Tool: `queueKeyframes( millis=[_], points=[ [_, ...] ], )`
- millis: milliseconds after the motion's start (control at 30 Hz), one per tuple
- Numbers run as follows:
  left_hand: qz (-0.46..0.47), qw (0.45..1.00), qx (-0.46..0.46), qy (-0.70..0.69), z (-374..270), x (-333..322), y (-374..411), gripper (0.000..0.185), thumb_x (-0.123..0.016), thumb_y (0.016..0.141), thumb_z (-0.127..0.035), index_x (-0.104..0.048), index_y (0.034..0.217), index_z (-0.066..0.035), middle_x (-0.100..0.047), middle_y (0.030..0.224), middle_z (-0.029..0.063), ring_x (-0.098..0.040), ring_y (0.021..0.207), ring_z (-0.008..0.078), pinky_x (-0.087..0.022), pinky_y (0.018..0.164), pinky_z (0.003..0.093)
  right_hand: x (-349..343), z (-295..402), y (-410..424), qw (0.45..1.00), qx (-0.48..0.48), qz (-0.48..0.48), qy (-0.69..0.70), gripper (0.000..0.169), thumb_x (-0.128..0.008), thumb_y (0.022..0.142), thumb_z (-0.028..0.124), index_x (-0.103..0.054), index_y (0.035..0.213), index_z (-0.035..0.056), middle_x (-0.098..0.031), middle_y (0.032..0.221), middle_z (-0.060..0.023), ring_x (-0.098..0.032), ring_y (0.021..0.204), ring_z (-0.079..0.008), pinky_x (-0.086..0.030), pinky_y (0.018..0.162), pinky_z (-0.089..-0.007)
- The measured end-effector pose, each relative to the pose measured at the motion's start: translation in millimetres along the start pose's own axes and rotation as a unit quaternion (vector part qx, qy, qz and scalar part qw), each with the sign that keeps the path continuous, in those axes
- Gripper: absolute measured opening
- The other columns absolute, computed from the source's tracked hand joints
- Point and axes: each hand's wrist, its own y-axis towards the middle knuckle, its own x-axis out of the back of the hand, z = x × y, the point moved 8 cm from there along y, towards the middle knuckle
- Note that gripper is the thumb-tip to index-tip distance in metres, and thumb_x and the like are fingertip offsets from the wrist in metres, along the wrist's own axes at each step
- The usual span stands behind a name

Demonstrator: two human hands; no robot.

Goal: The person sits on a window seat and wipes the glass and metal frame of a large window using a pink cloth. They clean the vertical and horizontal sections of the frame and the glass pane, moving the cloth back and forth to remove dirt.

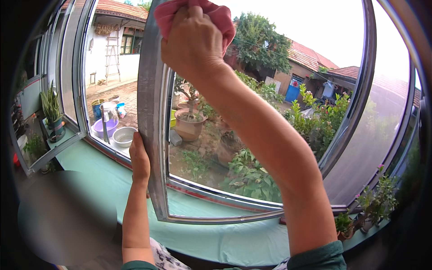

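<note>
My right hand (pixel 194 38) is raised at the top of the view and holds a bunched pink cloth (pixel 227 28). It presses the cloth against the upper part of a grey metal window sash (pixel 153 111), which is swung inward. Lower down, my left hand (pixel 140 158) grips the outer edge of this same sash. The glass pane (pixel 209 162) lies behind my right forearm, and plants show through it. Part of the cloth is hidden by my right hand.
A sill with a pale green cover (pixel 216 236) runs beneath the sash. Potted flowers (pixel 374 199) stand at the right, a potted snake plant (pixel 52 104) at the left beside another open sash (pixel 55 152). Outside are a metal basin (pixel 124 136) and a purple basin (pixel 105 126).
</note>
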Motion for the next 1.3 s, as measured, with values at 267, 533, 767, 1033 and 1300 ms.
queueKeyframes(
  millis=[267, 533, 767, 1033, 1300],
  points=[
    [-0.064, 0.998, -0.005, -0.016, 13.3, 20.8, 12.3, 0.058, -0.030, 0.096, -0.049, -0.050, 0.117, 0.001, -0.056, 0.100, 0.0040, -0.052, 0.086, 0.0126, -0.041, 0.082, 0.0253, 35.3, -55.3, -16.8, 0.991, 0.113, -0.002, -0.066, 0.009, -0.060, 0.073, 0.017, -0.065, 0.076, 0.0102, -0.059, 0.080, -0.0119, -0.060, 0.068, -0.0247, -0.052, 0.054, -0.0346],
    [-0.094, 0.995, 0.037, -0.028, 15.8, 36.5, 7.5, 0.054, -0.034, 0.092, -0.053, -0.043, 0.125, -0.011, -0.053, 0.102, 0.0032, -0.056, 0.073, 0.0133, -0.051, 0.059, 0.0291, 150.3, -251.7, -82.6, 0.970, -0.132, 0.037, -0.201, 0.018, -0.053, 0.083, 0.023, -0.061, 0.094, 0.0120, -0.060, 0.092, -0.0131, -0.063, 0.080, -0.0286, -0.051, 0.070, -0.0397],
    [-0.126, 0.991, 0.008, -0.035, 11.1, 21.5, 10.4, 0.053, -0.035, 0.093, -0.051, -0.040, 0.128, -0.012, -0.051, 0.099, 0.0021, -0.055, 0.070, 0.0133, -0.050, 0.055, 0.0279, 265.5, -423.2, -214.3, 0.858, -0.205, 0.115, -0.456, 0.024, -0.048, 0.089, 0.022, -0.058, 0.110, 0.0167, -0.061, 0.088, -0.0140, -0.065, 0.077, -0.0287, -0.053, 0.065, -0.0382],
    [-0.099, 0.993, 0.027, -0.061, 40.3, 26.5, 33.6, 0.052, -0.035, 0.090, -0.057, -0.051, 0.110, -0.011, -0.053, 0.081, 0.0029, -0.057, 0.060, 0.0143, -0.050, 0.050, 0.0285, 355.9, -426.1, -205.3, 0.828, -0.225, -0.112, -0.501, 0.031, -0.063, 0.076, 0.029, -0.062, 0.100, 0.0099, -0.062, 0.093, -0.0120, -0.056, 0.096, -0.0278, -0.047, 0.079, -0.0397],
    [-0.034, 0.998, 0.029, -0.044, 53.1, 11.0, 43.2, 0.053, -0.032, 0.095, -0.051, -0.058, 0.097, -0.004, -0.054, 0.083, -0.0001, -0.050, 0.079, 0.0079, -0.043, 0.069, 0.0238, 247.0, -448.2, -206.4, 0.870, -0.323, -0.115, -0.355, 0.027, -0.064, 0.079, 0.023, -0.067, 0.097, 0.0036, -0.068, 0.083, -0.0109, -0.065, 0.074, -0.0220, -0.050, 0.070, -0.0301]
  ],
)
